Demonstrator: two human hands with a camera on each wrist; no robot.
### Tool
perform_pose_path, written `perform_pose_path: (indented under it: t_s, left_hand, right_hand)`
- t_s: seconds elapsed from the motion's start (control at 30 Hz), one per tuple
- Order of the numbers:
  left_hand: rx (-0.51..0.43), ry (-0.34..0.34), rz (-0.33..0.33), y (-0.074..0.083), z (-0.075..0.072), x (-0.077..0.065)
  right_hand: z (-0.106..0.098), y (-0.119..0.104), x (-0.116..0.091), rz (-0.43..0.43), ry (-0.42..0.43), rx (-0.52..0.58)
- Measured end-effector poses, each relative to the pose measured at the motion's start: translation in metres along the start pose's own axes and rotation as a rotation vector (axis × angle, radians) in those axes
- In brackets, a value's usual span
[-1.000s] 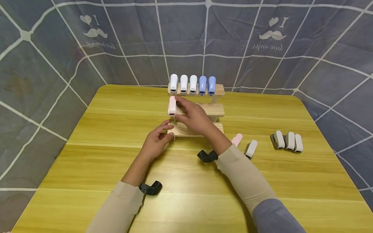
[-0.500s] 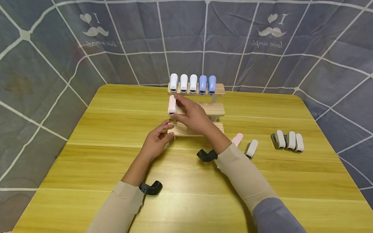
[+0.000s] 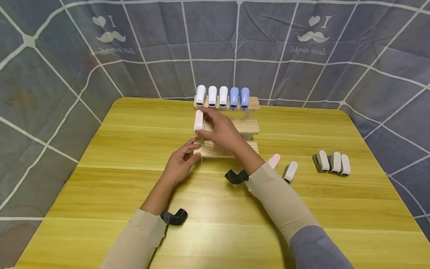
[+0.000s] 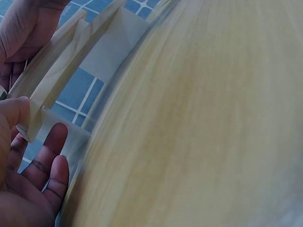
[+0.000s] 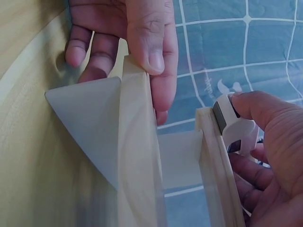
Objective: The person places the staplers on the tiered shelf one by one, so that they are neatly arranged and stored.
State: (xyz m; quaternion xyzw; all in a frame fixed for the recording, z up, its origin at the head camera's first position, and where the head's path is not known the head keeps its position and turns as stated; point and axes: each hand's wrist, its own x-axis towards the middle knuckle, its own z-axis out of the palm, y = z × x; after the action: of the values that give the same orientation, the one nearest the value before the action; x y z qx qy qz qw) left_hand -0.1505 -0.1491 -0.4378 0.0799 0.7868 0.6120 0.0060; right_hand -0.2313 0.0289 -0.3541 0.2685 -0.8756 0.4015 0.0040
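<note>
On the left end of the middle tier of a three-tier wooden stand (image 3: 246,126) sits a pale pink stapler (image 3: 199,120). My right hand (image 3: 224,130) grips it, thumb at the front end and fingers behind and along its right side. In the right wrist view the stapler (image 5: 234,120) rests against the tier board. My left hand (image 3: 179,164) pinches the left end of the lowest board (image 4: 35,111), thumb on one face and fingers on the other. Three white staplers (image 3: 212,96) and two blue staplers (image 3: 239,98) stand in a row on the top tier.
Right of the stand, another pink stapler (image 3: 274,160), partly behind my right forearm, lies near a white-and-grey stapler (image 3: 290,172). Three more white-and-grey staplers (image 3: 332,163) lie farther right. A grey checked cloth (image 3: 215,33) hangs behind the wooden table (image 3: 100,186).
My right wrist has shifted slightly left, and its thumb has moved a little across the pink stapler's front. The left hand and the other staplers stay put.
</note>
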Motion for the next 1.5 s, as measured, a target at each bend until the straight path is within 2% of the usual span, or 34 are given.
perform_pose_path:
  t_s: [0.53, 0.83, 1.07, 1.3, 1.47, 1.5]
  left_hand:
    - [0.0, 0.002, 0.004, 0.003, 0.0, -0.001]
    - [0.001, 0.002, -0.02, 0.004, -0.001, 0.0]
    - [0.03, -0.015, -0.044, 0.043, -0.002, -0.011]
    - [0.031, -0.016, -0.052, 0.046, -0.003, -0.012]
    - [0.016, -0.022, -0.044, 0.042, -0.003, -0.01]
    - [0.013, -0.021, -0.045, 0.037, -0.003, -0.008]
  right_hand:
    - [-0.002, -0.003, -0.005, 0.029, 0.032, -0.026]
    - [-0.006, 0.0, -0.008, 0.031, 0.042, -0.029]
    - [-0.005, 0.001, -0.009, 0.025, 0.063, -0.053]
    - [-0.006, 0.0, -0.009, 0.029, 0.047, -0.078]
    - [-0.005, 0.002, -0.009, 0.027, 0.047, -0.086]
    - [-0.005, 0.002, -0.009, 0.025, 0.049, -0.086]
